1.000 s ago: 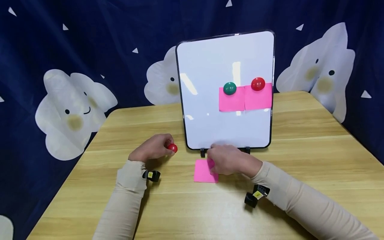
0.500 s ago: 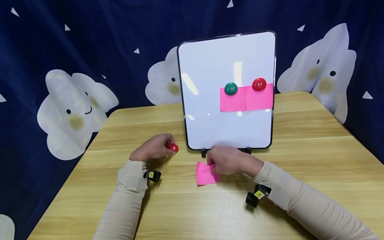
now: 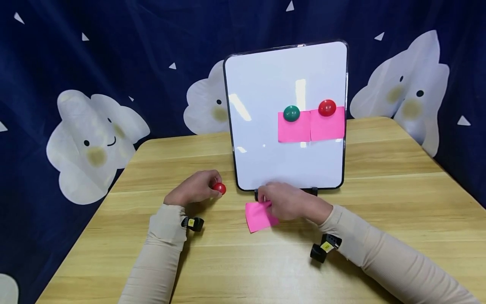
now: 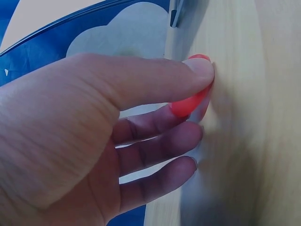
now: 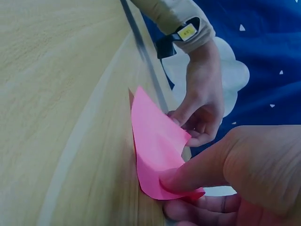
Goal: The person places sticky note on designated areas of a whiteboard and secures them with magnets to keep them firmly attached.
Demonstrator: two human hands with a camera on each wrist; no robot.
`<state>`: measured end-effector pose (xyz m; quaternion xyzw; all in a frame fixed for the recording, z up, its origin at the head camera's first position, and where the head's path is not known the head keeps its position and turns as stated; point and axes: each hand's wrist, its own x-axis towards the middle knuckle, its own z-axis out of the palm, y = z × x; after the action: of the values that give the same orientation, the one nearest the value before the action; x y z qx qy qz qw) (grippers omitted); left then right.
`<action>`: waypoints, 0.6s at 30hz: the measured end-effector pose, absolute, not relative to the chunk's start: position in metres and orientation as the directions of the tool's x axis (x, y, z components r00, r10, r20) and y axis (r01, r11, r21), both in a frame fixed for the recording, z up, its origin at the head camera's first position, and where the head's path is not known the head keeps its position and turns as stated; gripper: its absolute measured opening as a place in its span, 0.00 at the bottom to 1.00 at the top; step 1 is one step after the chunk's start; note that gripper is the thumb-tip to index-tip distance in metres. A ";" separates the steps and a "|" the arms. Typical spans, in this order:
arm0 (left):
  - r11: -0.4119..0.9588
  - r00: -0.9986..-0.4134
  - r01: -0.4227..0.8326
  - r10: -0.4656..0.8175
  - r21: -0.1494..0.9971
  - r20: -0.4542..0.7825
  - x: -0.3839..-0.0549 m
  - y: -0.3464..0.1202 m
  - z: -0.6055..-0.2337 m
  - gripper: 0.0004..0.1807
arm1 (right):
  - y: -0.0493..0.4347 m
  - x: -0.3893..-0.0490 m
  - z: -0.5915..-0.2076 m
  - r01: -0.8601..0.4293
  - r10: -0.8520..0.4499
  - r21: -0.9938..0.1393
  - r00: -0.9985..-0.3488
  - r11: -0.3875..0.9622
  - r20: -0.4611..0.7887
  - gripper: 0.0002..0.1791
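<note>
My left hand pinches a round red magnet between thumb and fingers, low over the table left of the whiteboard's foot. In front of the board, my right hand pinches a pink sticky note at its edge, thumb on top and fingers beneath. The note bends a little and its far corner lifts in the right wrist view. The whiteboard stands upright, bearing two pink notes side by side, one under a green magnet, the other under a red magnet.
The wooden table spreads around both hands. Small black stand feet hold the board's lower edge. Behind hangs a dark blue curtain with white cloud faces. Each wrist wears a small black camera, such as the right one.
The pink note has come up from lying flat and now bends and tilts in my right hand, which shifted very slightly. My left hand with the red magnet has stayed in place.
</note>
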<state>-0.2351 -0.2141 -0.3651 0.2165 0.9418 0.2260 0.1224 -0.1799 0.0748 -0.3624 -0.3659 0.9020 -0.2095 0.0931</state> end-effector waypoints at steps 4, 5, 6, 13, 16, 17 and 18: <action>0.787 -0.867 0.381 0.487 0.486 -0.109 -0.236 -0.214 -0.365 0.13 | 0.075 -0.180 -0.362 -0.643 -0.703 -0.435 -0.711 0.630 0.031 0.13; 0.782 -0.864 0.387 0.493 0.489 -0.104 -0.237 -0.214 -0.365 0.13 | 0.074 -0.180 -0.362 -0.645 -0.703 -0.437 -0.710 0.627 0.038 0.14; 0.777 -0.861 0.392 0.498 0.492 -0.101 -0.237 -0.214 -0.365 0.13 | 0.074 -0.180 -0.362 -0.647 -0.705 -0.442 -0.708 0.621 0.044 0.15; 0.766 -0.856 0.398 0.508 0.505 -0.096 -0.238 -0.214 -0.366 0.14 | 0.075 -0.183 -0.364 -0.662 -0.736 -0.511 -0.672 0.548 0.081 0.17; 0.762 -0.855 0.399 0.510 0.510 -0.092 -0.237 -0.214 -0.366 0.14 | 0.075 -0.185 -0.364 -0.648 -0.741 -0.551 -0.667 0.526 0.077 0.17; 0.762 -0.856 0.399 0.509 0.510 -0.090 -0.237 -0.214 -0.366 0.14 | 0.076 -0.185 -0.364 -0.641 -0.741 -0.564 -0.668 0.520 0.075 0.17; 0.763 -0.858 0.396 0.506 0.511 -0.091 -0.237 -0.214 -0.366 0.14 | 0.076 -0.186 -0.364 -0.635 -0.741 -0.578 -0.668 0.512 0.077 0.18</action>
<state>-0.2372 -0.2143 -0.3656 0.2420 0.9322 0.2449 0.1122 -0.1860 0.0760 -0.3640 -0.3976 0.8649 -0.2927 0.0901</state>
